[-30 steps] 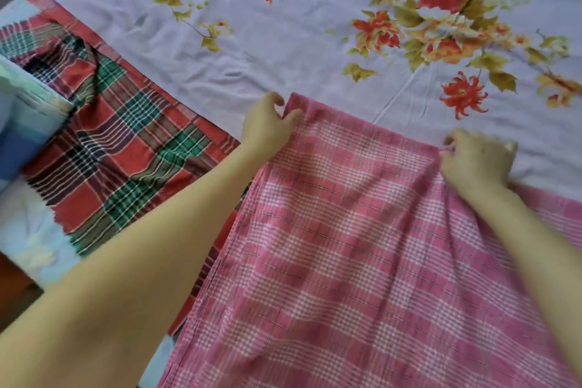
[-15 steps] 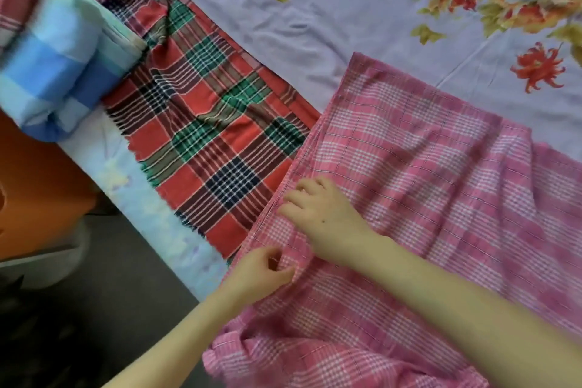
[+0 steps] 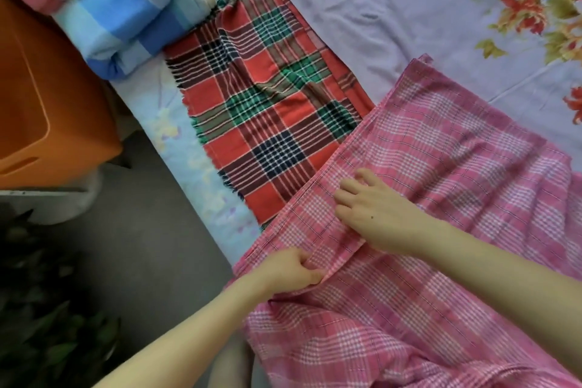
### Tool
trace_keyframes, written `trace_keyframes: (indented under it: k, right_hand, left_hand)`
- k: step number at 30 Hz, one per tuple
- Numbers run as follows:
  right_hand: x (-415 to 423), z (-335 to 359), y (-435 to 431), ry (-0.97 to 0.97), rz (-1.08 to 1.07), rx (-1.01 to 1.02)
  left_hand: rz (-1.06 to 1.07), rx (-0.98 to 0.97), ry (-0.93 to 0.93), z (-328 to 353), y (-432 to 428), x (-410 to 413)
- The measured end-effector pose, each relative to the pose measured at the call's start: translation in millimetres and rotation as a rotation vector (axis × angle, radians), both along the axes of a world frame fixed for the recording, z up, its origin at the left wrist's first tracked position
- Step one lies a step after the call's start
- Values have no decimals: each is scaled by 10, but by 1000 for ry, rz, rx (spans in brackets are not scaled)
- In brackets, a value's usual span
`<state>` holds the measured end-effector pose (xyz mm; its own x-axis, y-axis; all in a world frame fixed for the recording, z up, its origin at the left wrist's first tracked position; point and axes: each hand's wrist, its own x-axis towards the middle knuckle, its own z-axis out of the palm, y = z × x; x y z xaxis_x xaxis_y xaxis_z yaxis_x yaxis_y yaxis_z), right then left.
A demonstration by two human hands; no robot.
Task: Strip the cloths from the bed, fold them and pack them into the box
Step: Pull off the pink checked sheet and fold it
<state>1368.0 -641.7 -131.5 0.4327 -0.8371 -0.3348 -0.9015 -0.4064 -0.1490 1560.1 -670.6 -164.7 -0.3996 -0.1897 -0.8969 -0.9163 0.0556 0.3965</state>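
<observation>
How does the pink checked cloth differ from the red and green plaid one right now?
The pink checked cloth is pale pink and white; the red and green plaid cloth is bolder, with dark blue squares. The left hand pinches the pink cloth and the right hand presses on it; no hand touches the plaid cloth. The pink cloth's edge overlaps the plaid one. Both lie on the bed.

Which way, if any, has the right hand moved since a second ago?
Yes. The right hand left the far edge of the pink cloth, coming left and nearer, to its side edge by the red plaid cloth.
</observation>
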Motion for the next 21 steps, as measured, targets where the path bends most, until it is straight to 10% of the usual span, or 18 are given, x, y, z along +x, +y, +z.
trace_keyframes:
  k: [16,21]
  right_hand:
    - [-165,-3,355,-167,-102,-294]
    - [-188,-43,352,-227,-143,-370]
  left_hand:
    - [88,574,110,-68,-65,349]
    - [459,1039,60,-23,-18,546]
